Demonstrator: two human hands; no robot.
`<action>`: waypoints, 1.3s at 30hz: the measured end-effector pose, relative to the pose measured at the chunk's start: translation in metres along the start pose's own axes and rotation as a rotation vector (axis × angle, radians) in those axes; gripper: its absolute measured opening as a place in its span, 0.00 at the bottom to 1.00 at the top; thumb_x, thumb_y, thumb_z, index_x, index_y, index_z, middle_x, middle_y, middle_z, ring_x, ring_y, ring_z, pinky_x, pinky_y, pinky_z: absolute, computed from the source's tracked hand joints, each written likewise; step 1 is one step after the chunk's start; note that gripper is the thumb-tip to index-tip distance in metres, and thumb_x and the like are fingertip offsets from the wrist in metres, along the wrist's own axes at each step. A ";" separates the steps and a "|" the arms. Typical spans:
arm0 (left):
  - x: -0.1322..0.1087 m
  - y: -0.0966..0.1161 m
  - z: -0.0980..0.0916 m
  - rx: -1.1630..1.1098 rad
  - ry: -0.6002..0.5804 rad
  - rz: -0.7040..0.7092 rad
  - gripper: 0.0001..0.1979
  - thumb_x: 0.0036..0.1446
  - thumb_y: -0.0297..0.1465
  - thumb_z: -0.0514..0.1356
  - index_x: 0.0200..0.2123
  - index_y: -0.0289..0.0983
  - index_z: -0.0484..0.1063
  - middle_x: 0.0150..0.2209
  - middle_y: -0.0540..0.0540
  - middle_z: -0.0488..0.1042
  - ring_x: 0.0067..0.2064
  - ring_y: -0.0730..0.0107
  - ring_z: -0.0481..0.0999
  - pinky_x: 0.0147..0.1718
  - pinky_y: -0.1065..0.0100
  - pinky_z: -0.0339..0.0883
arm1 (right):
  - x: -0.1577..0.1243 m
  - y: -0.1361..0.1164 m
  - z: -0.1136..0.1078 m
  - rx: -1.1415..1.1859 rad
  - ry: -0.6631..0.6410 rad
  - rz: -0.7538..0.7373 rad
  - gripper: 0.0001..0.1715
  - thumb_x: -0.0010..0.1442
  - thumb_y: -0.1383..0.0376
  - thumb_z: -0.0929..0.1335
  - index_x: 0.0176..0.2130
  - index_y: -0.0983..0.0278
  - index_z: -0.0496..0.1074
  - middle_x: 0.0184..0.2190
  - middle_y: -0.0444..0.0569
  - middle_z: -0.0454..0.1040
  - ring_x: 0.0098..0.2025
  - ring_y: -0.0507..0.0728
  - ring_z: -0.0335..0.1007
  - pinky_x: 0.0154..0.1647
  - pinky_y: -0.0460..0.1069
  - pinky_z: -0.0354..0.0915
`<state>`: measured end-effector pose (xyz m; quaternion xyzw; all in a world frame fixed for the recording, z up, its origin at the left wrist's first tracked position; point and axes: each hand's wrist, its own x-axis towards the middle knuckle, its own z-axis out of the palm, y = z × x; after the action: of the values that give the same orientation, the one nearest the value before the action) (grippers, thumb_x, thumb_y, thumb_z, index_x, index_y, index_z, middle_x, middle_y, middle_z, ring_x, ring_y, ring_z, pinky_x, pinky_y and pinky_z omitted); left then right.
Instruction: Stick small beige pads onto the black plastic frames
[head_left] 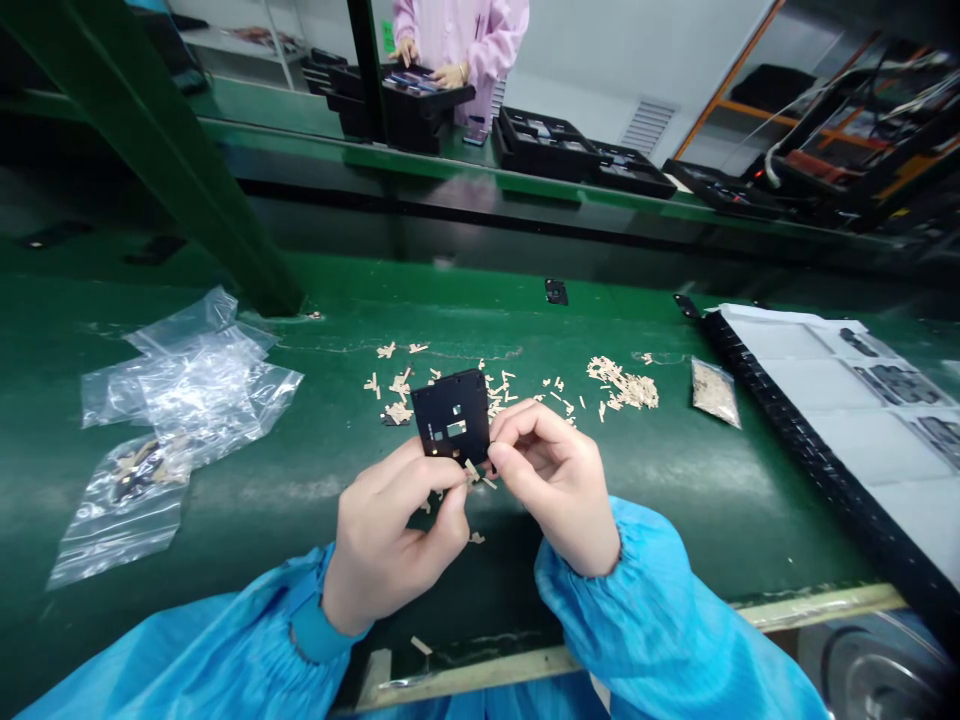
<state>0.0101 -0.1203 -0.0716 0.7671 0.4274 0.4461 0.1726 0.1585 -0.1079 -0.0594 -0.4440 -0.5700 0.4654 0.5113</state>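
A thin black plate with small cut-outs (457,410) stands tilted up between my two hands above the bench. My left hand (397,525) is closed on its lower left edge, thumb and fingers pressed together. At the plate's lower right corner, the thumb and forefinger of my right hand (551,475) pinch its edge. A small tan strip (471,470) shows by my left fingertips; whether it is held or lies behind them I cannot tell. Loose tan pieces (397,412) lie scattered behind and beneath the hands, partly hidden by the plate.
Clear plastic bags (217,390) lie at left. At right are a pile of tan pieces (626,385), a filled small bag (714,392) and a black-edged tray (810,450). A small black part (556,291) lies farther back. Across the bench, a person in pink (461,40) handles black trays.
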 end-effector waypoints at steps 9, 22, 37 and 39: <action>-0.001 0.001 -0.002 -0.081 -0.027 -0.047 0.06 0.51 0.20 0.54 0.27 0.37 0.65 0.25 0.52 0.70 0.27 0.78 0.70 0.25 0.75 0.64 | 0.001 -0.001 0.000 -0.022 -0.001 -0.010 0.06 0.49 0.75 0.64 0.24 0.65 0.64 0.26 0.44 0.65 0.29 0.49 0.64 0.26 0.44 0.64; 0.003 -0.013 -0.005 -0.472 -0.056 0.065 0.10 0.49 0.17 0.53 0.30 0.38 0.64 0.27 0.53 0.71 0.31 0.78 0.73 0.29 0.77 0.69 | -0.004 -0.001 0.000 0.478 -0.221 0.201 0.06 0.55 0.70 0.66 0.29 0.65 0.61 0.27 0.42 0.64 0.26 0.46 0.67 0.25 0.42 0.66; 0.001 -0.017 0.005 -1.289 -0.233 -0.466 0.05 0.55 0.27 0.57 0.26 0.37 0.68 0.23 0.52 0.73 0.25 0.76 0.71 0.28 0.72 0.67 | -0.005 -0.001 -0.005 0.422 -0.302 0.225 0.09 0.58 0.63 0.64 0.29 0.66 0.63 0.24 0.43 0.65 0.24 0.47 0.64 0.25 0.43 0.64; 0.003 -0.014 0.005 -1.325 -0.226 -0.514 0.05 0.54 0.28 0.57 0.26 0.36 0.69 0.22 0.51 0.73 0.24 0.76 0.71 0.28 0.71 0.66 | -0.005 -0.002 -0.004 0.380 -0.299 0.190 0.10 0.58 0.62 0.64 0.29 0.66 0.63 0.24 0.43 0.64 0.24 0.47 0.63 0.25 0.43 0.63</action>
<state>0.0083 -0.1096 -0.0817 0.4178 0.2136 0.4750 0.7445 0.1628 -0.1127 -0.0583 -0.3175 -0.4974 0.6706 0.4496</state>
